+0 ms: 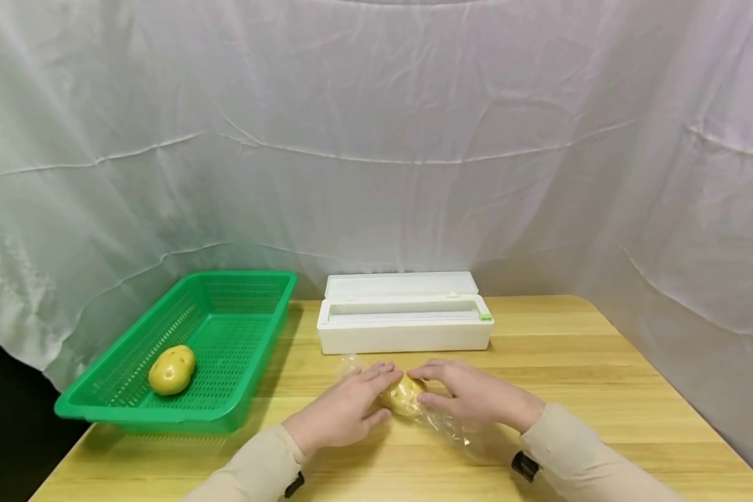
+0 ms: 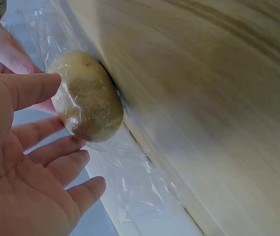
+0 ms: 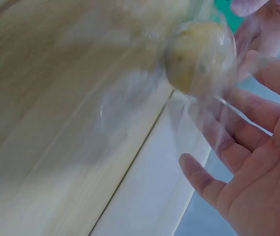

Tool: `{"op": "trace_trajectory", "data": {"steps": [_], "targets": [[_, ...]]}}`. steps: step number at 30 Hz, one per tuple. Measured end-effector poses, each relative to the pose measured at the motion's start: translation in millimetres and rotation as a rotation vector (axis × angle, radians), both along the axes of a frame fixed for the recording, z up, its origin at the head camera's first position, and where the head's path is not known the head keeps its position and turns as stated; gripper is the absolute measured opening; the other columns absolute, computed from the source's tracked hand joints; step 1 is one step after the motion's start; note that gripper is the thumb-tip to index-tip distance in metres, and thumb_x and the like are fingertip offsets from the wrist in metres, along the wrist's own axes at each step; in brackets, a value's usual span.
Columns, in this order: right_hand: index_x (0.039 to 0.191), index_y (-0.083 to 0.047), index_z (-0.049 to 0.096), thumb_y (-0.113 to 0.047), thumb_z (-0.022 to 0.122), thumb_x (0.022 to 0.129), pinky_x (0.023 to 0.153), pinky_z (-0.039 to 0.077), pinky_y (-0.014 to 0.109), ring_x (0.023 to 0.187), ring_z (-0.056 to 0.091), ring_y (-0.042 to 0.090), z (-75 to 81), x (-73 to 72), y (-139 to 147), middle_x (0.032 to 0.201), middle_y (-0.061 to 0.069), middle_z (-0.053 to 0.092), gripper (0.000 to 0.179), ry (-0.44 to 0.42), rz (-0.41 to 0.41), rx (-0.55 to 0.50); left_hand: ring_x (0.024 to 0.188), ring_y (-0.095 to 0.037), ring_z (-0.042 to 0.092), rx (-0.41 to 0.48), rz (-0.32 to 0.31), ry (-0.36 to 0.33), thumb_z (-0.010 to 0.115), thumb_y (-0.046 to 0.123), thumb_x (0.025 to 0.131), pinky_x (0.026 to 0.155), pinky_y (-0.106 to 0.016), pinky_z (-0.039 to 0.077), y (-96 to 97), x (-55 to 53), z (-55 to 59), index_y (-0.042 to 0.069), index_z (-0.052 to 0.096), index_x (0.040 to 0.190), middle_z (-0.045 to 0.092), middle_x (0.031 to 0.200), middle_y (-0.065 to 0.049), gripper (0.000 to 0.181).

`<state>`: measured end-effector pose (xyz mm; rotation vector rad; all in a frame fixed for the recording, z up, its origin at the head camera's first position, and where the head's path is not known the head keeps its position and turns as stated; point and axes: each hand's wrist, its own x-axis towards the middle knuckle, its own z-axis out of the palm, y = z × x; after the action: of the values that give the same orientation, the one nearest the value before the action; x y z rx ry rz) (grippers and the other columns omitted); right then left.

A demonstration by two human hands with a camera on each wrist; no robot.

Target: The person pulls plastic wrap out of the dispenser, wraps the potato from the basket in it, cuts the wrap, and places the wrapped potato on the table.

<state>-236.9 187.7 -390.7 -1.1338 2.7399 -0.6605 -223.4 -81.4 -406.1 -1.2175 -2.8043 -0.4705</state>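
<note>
Here, your left hand (image 1: 353, 406) and right hand (image 1: 473, 392) have fingers loosely spread, fingertips at either side of a film-covered potato (image 1: 403, 396) on the wooden table (image 1: 552, 362). Clear film (image 1: 445, 427) trails past it. Beyond sits an open white box (image 1: 404, 339); leftward, a green basket (image 1: 235, 341) holds a second potato (image 1: 172, 370).

No readable lettering, no legible labels or brands, no numbers, no signs, across all three views

A yellow, smooth-skinned oval potato (image 1: 401, 399) lies at the head view's lower centre, covered by clear, crinkled plastic film (image 1: 450, 427) extending to its upper left and lower right.
</note>
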Motion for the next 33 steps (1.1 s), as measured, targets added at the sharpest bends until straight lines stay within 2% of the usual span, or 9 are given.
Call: {"op": "trace_trajectory", "data": {"steps": [4,8,12,16,19,21,28,31,33], "targets": [[0.144,-0.002,0.065,-0.031,0.061,0.111,0.111,0.054,0.051,0.131,0.067,0.03,3.9,2.9,1.8,0.143,0.012,0.069,0.044,-0.012,-0.018,-0.01,0.146,-0.034,0.056,0.008,0.01,0.043,0.074,0.023,0.103,0.117,-0.049,0.051,0.3,-0.5,-2.3,0.012,0.051,0.159,0.052,0.159,-0.02,0.062],[0.141,-0.004,0.068,-0.029,0.061,0.11,0.107,0.057,0.049,0.125,0.069,0.027,5.6,6.3,4.9,0.137,0.009,0.071,0.04,-0.013,-0.027,-0.026,0.118,-0.02,0.059,0.036,0.038,0.092,0.079,0.023,0.099,0.099,-0.036,0.059,1.1,-0.6,-5.2,0.018,0.056,0.157,0.059,0.133,-0.011,0.063],[0.139,-0.005,0.07,-0.029,0.061,0.11,0.106,0.058,0.05,0.124,0.069,0.027,5.1,9.2,8.3,0.136,0.009,0.072,0.039,-0.012,-0.019,-0.045,0.091,-0.008,0.053,0.07,0.06,0.03,0.08,0.021,0.097,0.08,-0.024,0.055,0.6,0.0,-5.4,0.017,0.056,0.156,0.061,0.114,-0.004,0.064],[0.138,-0.006,0.071,-0.031,0.061,0.11,0.105,0.058,0.05,0.123,0.07,0.026,4.9,11.1,10.3,0.134,0.008,0.073,0.039,-0.012,-0.014,-0.063,0.101,-0.016,0.07,0.103,0.032,-0.079,0.077,0.019,0.1,0.09,-0.03,0.061,0.0,0.5,-5.7,0.012,0.048,0.16,0.069,0.128,-0.011,0.068],[0.138,-0.006,0.071,-0.032,0.062,0.11,0.104,0.059,0.049,0.122,0.07,0.026,4.9,12.3,11.2,0.134,0.007,0.074,0.039,-0.008,-0.015,-0.07,0.121,-0.025,0.071,0.121,0.004,-0.118,0.075,0.018,0.101,0.105,-0.037,0.059,0.3,-0.6,-6.7,0.008,0.044,0.162,0.068,0.14,-0.014,0.069],[0.138,-0.007,0.071,-0.033,0.062,0.11,0.105,0.059,0.049,0.122,0.07,0.026,4.5,13.1,11.9,0.134,0.007,0.074,0.039,-0.007,-0.016,-0.074,0.124,-0.026,0.07,0.127,-0.008,-0.127,0.074,0.017,0.101,0.108,-0.039,0.058,0.4,-1.9,-7.1,0.007,0.043,0.162,0.067,0.142,-0.015,0.068],[0.137,-0.01,0.072,-0.031,0.064,0.109,0.107,0.058,0.045,0.124,0.069,0.022,2.8,18.8,14.3,0.135,0.003,0.073,0.037,0.038,-0.006,-0.067,0.128,-0.026,0.069,0.109,0.004,-0.123,0.075,0.019,0.101,0.111,-0.044,0.056,-1.9,-1.0,-6.8,0.011,0.04,0.165,0.064,0.149,-0.013,0.073],[0.13,-0.015,0.075,-0.027,0.069,0.106,0.103,0.059,0.04,0.118,0.069,0.016,3.0,25.1,15.4,0.127,-0.004,0.074,0.027,0.086,0.013,-0.06,0.128,-0.024,0.069,0.094,0.02,-0.082,0.078,0.024,0.099,0.109,-0.045,0.057,-5.2,5.5,-4.6,0.014,0.04,0.165,0.063,0.152,-0.012,0.077],[0.121,-0.019,0.076,-0.024,0.074,0.102,0.1,0.059,0.036,0.113,0.068,0.01,3.3,30.8,16.3,0.12,-0.009,0.073,0.019,0.118,0.038,-0.061,0.121,-0.02,0.071,0.086,0.015,-0.03,0.081,0.027,0.096,0.103,-0.041,0.061,-8.0,11.9,-2.0,0.016,0.045,0.16,0.067,0.145,-0.008,0.074]]}}
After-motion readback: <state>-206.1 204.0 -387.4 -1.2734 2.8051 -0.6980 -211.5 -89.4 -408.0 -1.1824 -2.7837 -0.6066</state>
